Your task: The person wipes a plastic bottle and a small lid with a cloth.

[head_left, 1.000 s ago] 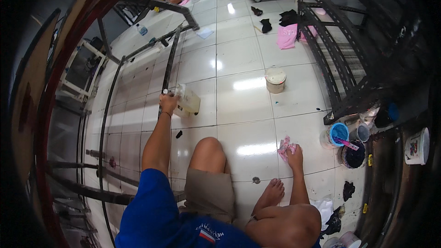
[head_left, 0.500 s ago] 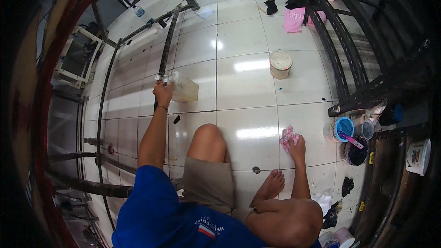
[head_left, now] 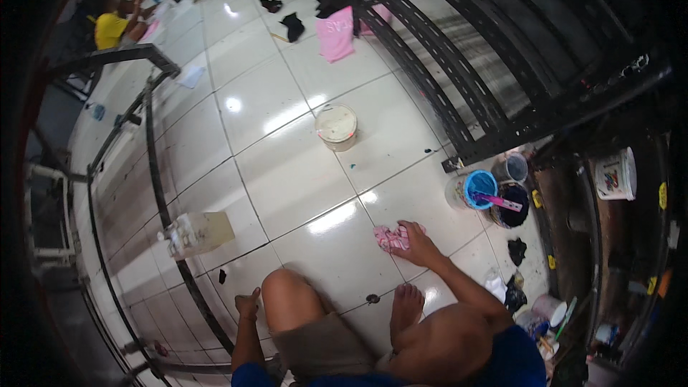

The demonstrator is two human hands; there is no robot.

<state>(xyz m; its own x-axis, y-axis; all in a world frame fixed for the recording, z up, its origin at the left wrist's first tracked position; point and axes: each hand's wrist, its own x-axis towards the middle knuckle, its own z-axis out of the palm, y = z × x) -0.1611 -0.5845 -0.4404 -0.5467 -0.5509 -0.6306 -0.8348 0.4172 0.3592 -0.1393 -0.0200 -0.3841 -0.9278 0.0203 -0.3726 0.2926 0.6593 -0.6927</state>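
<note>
My right hand (head_left: pixel 414 244) is closed on a crumpled pink and white rag (head_left: pixel 390 239), low over the tiled floor in front of my bare foot. Beside my bent left knee is my left hand (head_left: pixel 247 304), holding nothing, its thumb and fingers apart. Further forward on the left, a translucent plastic jerrycan (head_left: pixel 208 233) with pale yellowish liquid stands against a dark metal bar (head_left: pixel 157 179), clear of my left hand. A round tub with a whitish lid (head_left: pixel 337 125) stands on the floor ahead.
A black slotted metal rack (head_left: pixel 459 93) fills the right. Next to it stand a blue-rimmed paint bucket (head_left: pixel 479 190) with a pink-handled tool across it and a dark paint container (head_left: pixel 510 208). Pink cloth (head_left: pixel 335 36) lies ahead. A person in yellow (head_left: pixel 111 29) sits far left.
My left hand has let go of the jerrycan and drawn back beside my knee. The right hand still holds the rag. My view has turned right, showing the person in yellow more fully.
</note>
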